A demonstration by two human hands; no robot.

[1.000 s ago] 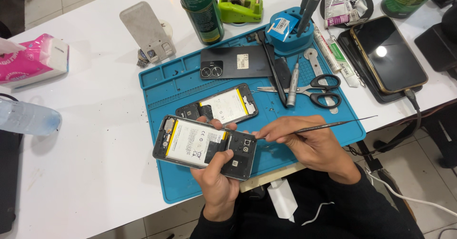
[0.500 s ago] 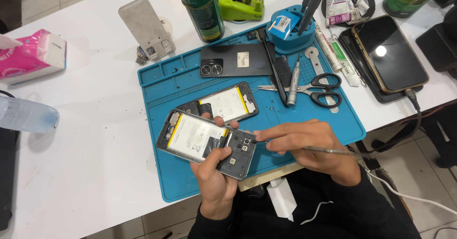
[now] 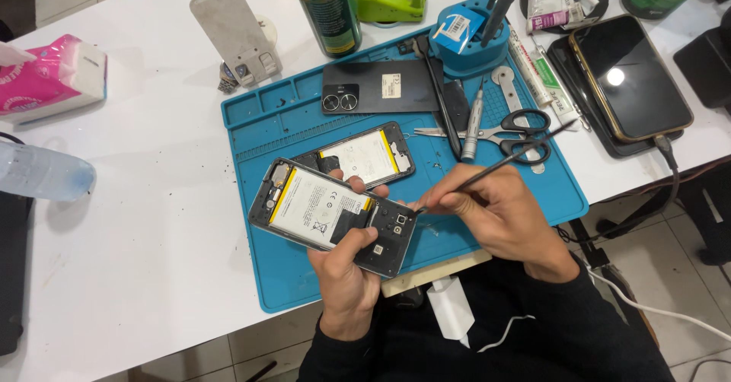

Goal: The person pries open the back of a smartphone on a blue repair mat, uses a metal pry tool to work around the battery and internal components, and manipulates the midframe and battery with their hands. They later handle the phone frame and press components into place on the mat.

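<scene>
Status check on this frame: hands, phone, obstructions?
Left hand grips opened phone. Right hand holds thin probe, tip at phone's top edge. Second opened phone lies just behind.

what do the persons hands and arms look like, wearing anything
Both hands are bare: no gloves, rings or watch show on the left hand or the right hand. Each arm is covered to the wrist by a long black sleeve, apparently of one dark top. A white cord hangs down its front. No markings show on the fabric.
</scene>
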